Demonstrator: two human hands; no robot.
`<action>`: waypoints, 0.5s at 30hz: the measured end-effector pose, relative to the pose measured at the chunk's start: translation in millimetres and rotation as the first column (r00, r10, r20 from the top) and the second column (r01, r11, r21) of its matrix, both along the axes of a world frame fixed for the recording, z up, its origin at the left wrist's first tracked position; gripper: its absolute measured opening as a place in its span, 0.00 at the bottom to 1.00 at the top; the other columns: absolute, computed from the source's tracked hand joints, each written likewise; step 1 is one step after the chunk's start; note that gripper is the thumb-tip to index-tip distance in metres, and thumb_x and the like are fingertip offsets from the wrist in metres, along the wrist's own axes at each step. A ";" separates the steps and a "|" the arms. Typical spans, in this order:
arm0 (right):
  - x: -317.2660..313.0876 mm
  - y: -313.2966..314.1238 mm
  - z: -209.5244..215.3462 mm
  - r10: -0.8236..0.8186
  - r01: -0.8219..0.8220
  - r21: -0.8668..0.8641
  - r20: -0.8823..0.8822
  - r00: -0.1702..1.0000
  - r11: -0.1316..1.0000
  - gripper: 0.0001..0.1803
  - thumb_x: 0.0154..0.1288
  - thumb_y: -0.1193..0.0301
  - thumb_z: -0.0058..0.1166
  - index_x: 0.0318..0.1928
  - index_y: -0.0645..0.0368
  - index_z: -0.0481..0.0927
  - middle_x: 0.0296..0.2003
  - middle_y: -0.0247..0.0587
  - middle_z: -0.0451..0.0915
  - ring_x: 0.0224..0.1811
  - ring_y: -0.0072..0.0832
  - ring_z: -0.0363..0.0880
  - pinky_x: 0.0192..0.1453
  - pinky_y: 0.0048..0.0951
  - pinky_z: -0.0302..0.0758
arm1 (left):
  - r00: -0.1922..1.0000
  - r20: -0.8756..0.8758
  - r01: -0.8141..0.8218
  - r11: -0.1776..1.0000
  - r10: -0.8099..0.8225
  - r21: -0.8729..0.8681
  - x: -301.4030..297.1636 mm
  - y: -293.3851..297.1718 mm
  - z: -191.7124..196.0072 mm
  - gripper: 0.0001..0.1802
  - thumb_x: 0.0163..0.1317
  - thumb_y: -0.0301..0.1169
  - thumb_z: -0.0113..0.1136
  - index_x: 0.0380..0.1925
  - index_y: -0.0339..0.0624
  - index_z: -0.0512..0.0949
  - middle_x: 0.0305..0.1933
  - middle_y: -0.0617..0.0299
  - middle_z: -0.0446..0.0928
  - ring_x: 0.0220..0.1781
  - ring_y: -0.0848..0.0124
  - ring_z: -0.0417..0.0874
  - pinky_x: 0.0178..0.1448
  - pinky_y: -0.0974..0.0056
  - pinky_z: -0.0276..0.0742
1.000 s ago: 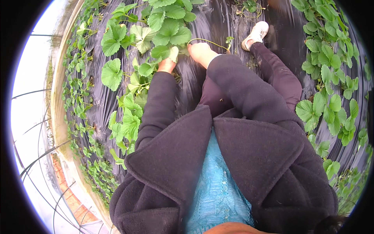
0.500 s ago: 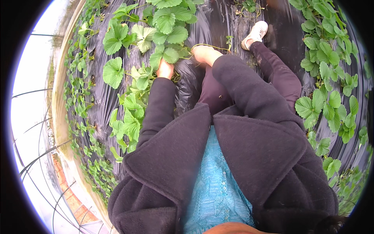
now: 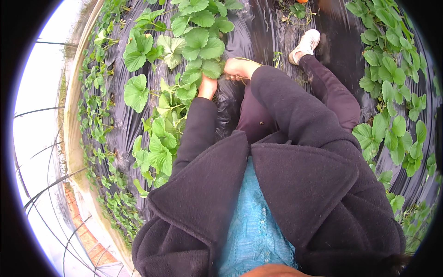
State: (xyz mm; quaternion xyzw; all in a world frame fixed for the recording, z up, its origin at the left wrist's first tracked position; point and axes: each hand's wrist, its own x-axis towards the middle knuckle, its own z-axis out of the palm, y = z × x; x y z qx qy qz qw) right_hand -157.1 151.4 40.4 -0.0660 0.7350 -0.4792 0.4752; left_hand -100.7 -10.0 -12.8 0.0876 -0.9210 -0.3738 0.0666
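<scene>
Green, toothed leaves crowd the spot where both hands work, at the edge of a leafy plant [image 3: 196, 39] growing up through black plastic film [image 3: 249, 27]. From where I stand, the left hand [image 3: 207, 87] reaches in from below, its fingers out of sight behind a broad leaf [image 3: 212, 69]; whether they pinch something or lie loose, I can't tell. Just to its right, the right hand [image 3: 241, 68] has its fingers curled inward, and a thin yellowish stem [image 3: 244, 58] arcs over the back of it toward the sleeve [image 3: 286, 99]. Whether those fingertips grip the stem or only rest near it, I can't make out. Between the hands is a narrow gap, with the plant on the left hand's side.

Good handling here, I'd judge, means letting the left hand steady the plant low down, close to the film, so that any strain from the right hand doesn't reach the roots. The stem looks slender enough to snap or kink, so it's better followed with the fingers to its base than tugged from the middle. Leaves are best lifted aside rather than squeezed. Knuckles should stay light on the film, which is wrinkled and could well tear, and the bent knee [image 3: 251, 115], close below the right hand, wants keeping off the foliage.
</scene>
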 end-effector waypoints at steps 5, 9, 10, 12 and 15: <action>-13.6 -7.5 -9.8 -0.165 0.171 -0.049 0.102 0.981 0.984 0.09 0.49 0.71 0.50 0.18 0.63 0.74 0.11 0.36 0.69 0.11 0.23 0.64 0.14 0.28 0.59 | 0.986 0.145 -0.122 0.937 0.078 0.326 -5.6 1.5 -4.3 0.13 0.57 0.31 0.50 0.41 0.38 0.72 0.40 0.59 0.74 0.40 0.70 0.72 0.45 0.64 0.69; -22.3 -11.4 -15.6 -0.018 0.014 -0.020 -0.230 0.973 1.000 0.11 0.45 0.68 0.54 0.25 0.64 0.77 0.17 0.40 0.75 0.16 0.25 0.69 0.19 0.28 0.65 | 0.993 -0.114 0.033 0.999 -0.030 0.027 -7.9 8.9 14.0 0.14 0.55 0.32 0.52 0.40 0.38 0.73 0.38 0.55 0.76 0.41 0.64 0.75 0.44 0.62 0.70; -25.1 -11.0 -17.5 -0.040 0.034 -0.035 -0.204 0.978 0.999 0.11 0.44 0.68 0.55 0.26 0.65 0.77 0.18 0.40 0.75 0.16 0.25 0.70 0.20 0.28 0.65 | 0.994 -0.092 0.062 0.997 -0.057 0.047 -9.5 8.4 17.8 0.14 0.54 0.33 0.52 0.40 0.38 0.73 0.38 0.54 0.76 0.41 0.63 0.75 0.43 0.61 0.70; -31.2 -11.4 -22.1 -0.110 0.106 -0.036 -0.172 0.979 0.994 0.10 0.45 0.69 0.55 0.26 0.65 0.78 0.19 0.39 0.76 0.16 0.25 0.70 0.20 0.28 0.65 | 0.996 0.017 0.090 0.990 -0.088 -0.108 -14.4 3.1 22.4 0.13 0.54 0.33 0.52 0.37 0.39 0.74 0.39 0.53 0.76 0.42 0.61 0.76 0.43 0.61 0.70; -39.0 -18.8 -33.0 -0.314 0.309 -0.274 0.026 0.949 0.911 0.11 0.47 0.69 0.55 0.19 0.66 0.76 0.13 0.40 0.72 0.12 0.29 0.67 0.15 0.30 0.62 | 0.997 0.079 0.010 0.954 0.014 -0.300 -20.2 -8.2 17.6 0.12 0.53 0.34 0.52 0.36 0.40 0.75 0.39 0.54 0.76 0.42 0.60 0.76 0.44 0.60 0.71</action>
